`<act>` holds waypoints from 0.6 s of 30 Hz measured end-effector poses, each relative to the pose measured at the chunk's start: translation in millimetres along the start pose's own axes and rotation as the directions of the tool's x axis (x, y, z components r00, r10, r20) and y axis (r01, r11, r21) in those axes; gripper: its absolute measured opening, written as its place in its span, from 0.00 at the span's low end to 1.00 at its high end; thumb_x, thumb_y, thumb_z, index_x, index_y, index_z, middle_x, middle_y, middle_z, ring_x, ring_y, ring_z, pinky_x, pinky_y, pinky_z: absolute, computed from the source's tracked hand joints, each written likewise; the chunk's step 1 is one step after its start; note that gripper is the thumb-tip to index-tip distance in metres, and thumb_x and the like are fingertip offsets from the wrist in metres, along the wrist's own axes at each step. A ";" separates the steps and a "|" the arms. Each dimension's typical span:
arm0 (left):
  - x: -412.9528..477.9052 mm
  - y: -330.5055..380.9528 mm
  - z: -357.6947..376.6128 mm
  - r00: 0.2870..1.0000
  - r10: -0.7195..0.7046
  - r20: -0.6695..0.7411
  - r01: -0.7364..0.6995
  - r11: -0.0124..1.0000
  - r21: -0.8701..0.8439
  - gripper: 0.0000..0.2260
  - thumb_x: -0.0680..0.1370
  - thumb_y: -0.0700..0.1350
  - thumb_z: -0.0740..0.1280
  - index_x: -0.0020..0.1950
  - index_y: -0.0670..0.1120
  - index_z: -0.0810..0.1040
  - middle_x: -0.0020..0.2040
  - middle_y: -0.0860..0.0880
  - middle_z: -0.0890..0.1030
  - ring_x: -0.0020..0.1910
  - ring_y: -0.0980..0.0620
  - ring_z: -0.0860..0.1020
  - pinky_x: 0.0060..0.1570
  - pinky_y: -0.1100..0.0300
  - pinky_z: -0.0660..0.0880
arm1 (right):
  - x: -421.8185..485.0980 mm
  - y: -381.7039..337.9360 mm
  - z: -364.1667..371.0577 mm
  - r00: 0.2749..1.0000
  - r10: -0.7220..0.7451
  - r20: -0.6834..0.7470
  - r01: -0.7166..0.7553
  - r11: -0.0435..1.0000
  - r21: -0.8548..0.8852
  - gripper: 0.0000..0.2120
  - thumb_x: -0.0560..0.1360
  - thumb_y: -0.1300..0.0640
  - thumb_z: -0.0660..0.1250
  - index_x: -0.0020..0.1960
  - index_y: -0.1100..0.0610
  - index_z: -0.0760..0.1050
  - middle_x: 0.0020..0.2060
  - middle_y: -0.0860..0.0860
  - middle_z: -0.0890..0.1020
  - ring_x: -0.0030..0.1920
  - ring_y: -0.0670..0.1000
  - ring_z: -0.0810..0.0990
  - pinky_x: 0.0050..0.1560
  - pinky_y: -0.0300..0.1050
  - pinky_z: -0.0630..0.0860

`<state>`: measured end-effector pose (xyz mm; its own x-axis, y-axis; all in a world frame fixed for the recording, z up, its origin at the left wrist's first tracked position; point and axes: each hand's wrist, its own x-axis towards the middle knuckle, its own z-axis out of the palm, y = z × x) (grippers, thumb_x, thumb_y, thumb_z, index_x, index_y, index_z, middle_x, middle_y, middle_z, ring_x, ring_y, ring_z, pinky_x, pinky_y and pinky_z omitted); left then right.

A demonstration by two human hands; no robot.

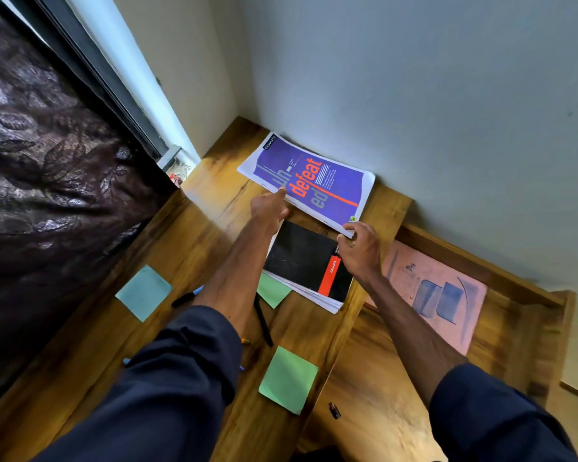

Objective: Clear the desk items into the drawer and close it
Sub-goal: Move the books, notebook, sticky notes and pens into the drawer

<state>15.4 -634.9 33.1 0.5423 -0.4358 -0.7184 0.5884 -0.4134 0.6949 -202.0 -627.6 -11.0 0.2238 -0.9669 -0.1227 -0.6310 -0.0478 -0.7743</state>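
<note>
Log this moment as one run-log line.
step: grasping purple notebook | left hand: touches near edge | right hand: pinches corner | drawer: open | black notebook, sticky notes: on desk

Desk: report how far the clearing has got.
Done: the wooden drawer stands open, a pink printed sheet inside. In hand: the right hand pinches a corner of the purple notebook; the left hand touches its edge. Left: black notebook, two green sticky pads, blue sticky pad, pens, then closing.

Grey wall [447, 95] behind wooden desk [197, 248]; dark patterned curtain [47, 161] left, beside window frame [114, 95].
</note>
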 end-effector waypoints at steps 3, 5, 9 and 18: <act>-6.4 -0.9 3.5 0.995 0.038 0.087 -0.033 0.998 -0.057 0.14 0.79 0.41 0.72 0.62 0.40 0.74 0.56 0.43 0.83 0.53 0.44 0.85 0.43 0.56 0.84 | -2.4 -3.2 -9.4 0.985 0.125 -0.116 -0.108 0.984 0.141 0.15 0.77 0.55 0.71 0.62 0.56 0.74 0.60 0.53 0.80 0.61 0.48 0.80 0.44 0.34 0.79; -8.7 -3.5 1.9 0.991 0.074 0.111 -0.070 0.997 -0.046 0.13 0.79 0.40 0.71 0.62 0.41 0.74 0.56 0.44 0.84 0.53 0.44 0.85 0.47 0.54 0.85 | -4.3 -7.8 -16.6 0.948 0.266 -0.174 -0.218 0.943 0.251 0.15 0.77 0.52 0.72 0.60 0.56 0.75 0.55 0.50 0.83 0.54 0.47 0.83 0.37 0.30 0.77; -12.2 -14.0 -12.7 0.983 0.062 0.173 -0.041 0.992 -0.119 0.11 0.80 0.37 0.69 0.61 0.41 0.75 0.54 0.43 0.84 0.47 0.46 0.85 0.41 0.56 0.84 | -4.8 -11.4 -33.9 0.822 0.560 0.102 -0.494 0.613 0.617 0.20 0.75 0.45 0.72 0.60 0.57 0.77 0.50 0.53 0.85 0.46 0.55 0.87 0.46 0.51 0.85; -53.0 -57.0 -52.9 0.909 0.080 0.409 -0.073 0.997 -0.033 0.09 0.81 0.42 0.69 0.60 0.40 0.76 0.53 0.43 0.85 0.46 0.49 0.86 0.44 0.59 0.83 | -32.0 4.7 -56.1 0.863 0.414 0.288 -0.463 0.424 0.778 0.23 0.74 0.69 0.70 0.67 0.59 0.74 0.57 0.57 0.84 0.54 0.58 0.85 0.54 0.56 0.83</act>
<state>-15.2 -545.9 29.9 0.2942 -0.7564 -0.5842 0.5669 -0.3540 0.7439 -253.9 -611.0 24.1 0.1462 -0.7822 -0.6056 0.2062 0.6228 -0.7547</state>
